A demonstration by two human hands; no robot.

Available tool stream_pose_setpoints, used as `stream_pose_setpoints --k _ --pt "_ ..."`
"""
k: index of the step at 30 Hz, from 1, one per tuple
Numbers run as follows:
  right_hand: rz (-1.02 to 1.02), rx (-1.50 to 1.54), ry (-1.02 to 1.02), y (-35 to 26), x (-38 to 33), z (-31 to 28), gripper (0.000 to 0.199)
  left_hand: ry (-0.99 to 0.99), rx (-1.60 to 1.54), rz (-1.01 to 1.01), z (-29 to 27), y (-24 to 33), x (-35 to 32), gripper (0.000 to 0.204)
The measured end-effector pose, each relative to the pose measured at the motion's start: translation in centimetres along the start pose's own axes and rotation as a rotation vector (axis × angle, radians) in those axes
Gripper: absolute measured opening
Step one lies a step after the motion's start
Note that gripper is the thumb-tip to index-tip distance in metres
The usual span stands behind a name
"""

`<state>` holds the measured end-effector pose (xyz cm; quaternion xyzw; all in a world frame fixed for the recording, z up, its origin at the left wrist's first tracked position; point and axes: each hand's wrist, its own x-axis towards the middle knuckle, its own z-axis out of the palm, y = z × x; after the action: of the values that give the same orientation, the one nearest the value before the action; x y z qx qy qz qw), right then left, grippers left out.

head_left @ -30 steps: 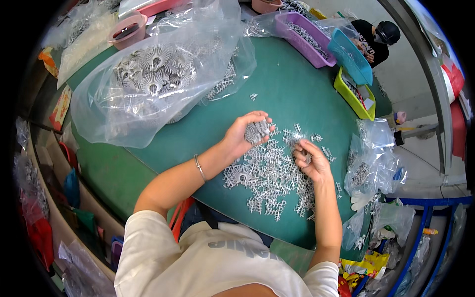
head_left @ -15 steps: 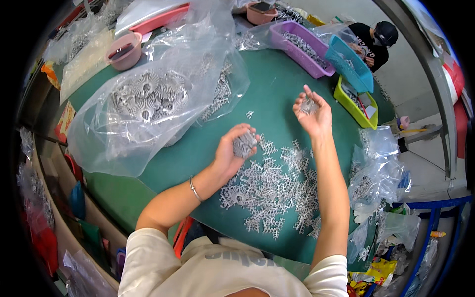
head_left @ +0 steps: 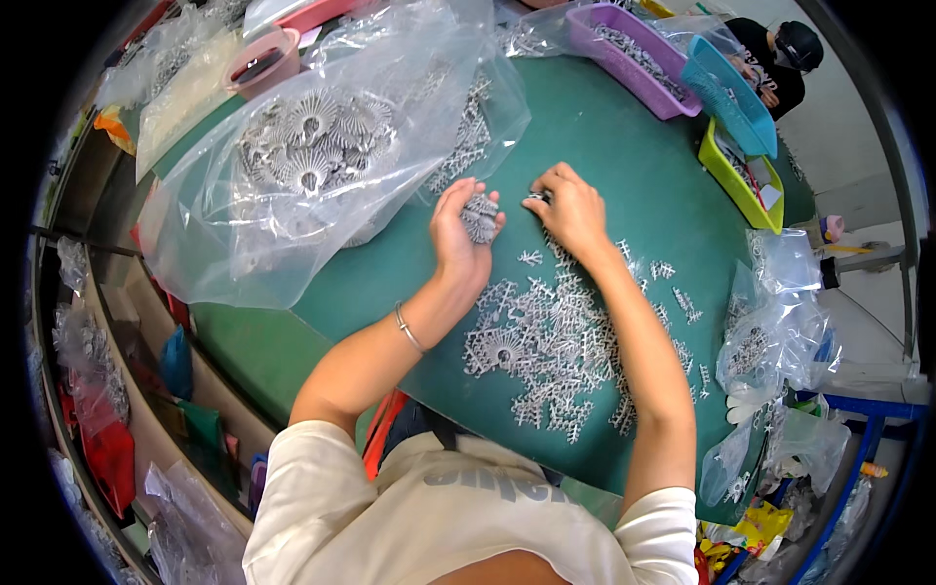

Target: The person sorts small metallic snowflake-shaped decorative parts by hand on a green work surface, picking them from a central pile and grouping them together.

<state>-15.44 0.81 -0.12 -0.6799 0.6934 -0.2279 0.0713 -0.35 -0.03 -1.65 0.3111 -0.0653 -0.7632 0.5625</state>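
Observation:
My left hand (head_left: pixel 458 232) is curled round a small stack of grey fan-shaped metal-looking pieces (head_left: pixel 479 218), over the green table. Just to its right, my right hand (head_left: pixel 575 213) pinches a grey piece (head_left: pixel 538 197) between thumb and fingers; only its edge shows. Below both hands spreads a loose pile of small grey branched pieces (head_left: pixel 551 322), partly hidden by my right forearm. A round fan-shaped piece (head_left: pixel 504 353) lies on the pile's left side. Beyond my left hand, a clear plastic bag (head_left: pixel 234 253) holds many round fan-shaped pieces (head_left: pixel 314 146).
Purple (head_left: pixel 624 60), blue (head_left: pixel 729 97) and lime-green (head_left: pixel 743 180) baskets hold grey pieces at the far right. A pink bowl (head_left: pixel 265 63) stands far left. Plastic bags (head_left: pixel 770 331) line the table's right edge. Another person (head_left: pixel 765 63) sits beyond the baskets.
My right hand has turned over and moved left toward my left hand, from palm up with a fan-shaped piece to a pinch. The view has shifted slightly.

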Motion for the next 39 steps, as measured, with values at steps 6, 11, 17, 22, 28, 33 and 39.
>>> stream_pose_setpoints --k 6,11,17,22,28,33,39 --pt "0.062 0.216 -0.264 0.6 -6.1 -6.4 0.02 -0.045 0.005 -0.039 0.5 -0.3 -0.9 0.015" --pt "0.061 0.192 -0.219 -0.4 -9.6 -6.1 0.022 -0.062 0.022 -0.046 0.5 -0.2 -0.8 0.015" --pt "0.181 0.069 -0.109 0.1 -11.3 -6.8 0.01 -0.086 0.039 -0.071 0.6 -0.1 -0.8 0.014" --pt "0.153 -0.176 0.137 -1.7 -11.9 -7.8 0.012 -0.121 0.05 -0.081 0.5 -0.2 -1.0 0.015" --pt "0.022 0.194 -0.162 -5.2 -12.2 -4.8 0.017 -0.236 0.099 -0.101 0.9 -0.4 -1.4 0.015" --pt "0.054 0.031 -0.109 -4.8 -13.5 -4.4 0.018 -0.349 0.023 -0.153 1.2 -0.1 -1.7 0.017" --pt "0.084 0.076 -0.06 -8.4 -15.2 -4.2 0.025 -0.474 0.1 -0.258 0.7 -0.5 -1.4 0.014"
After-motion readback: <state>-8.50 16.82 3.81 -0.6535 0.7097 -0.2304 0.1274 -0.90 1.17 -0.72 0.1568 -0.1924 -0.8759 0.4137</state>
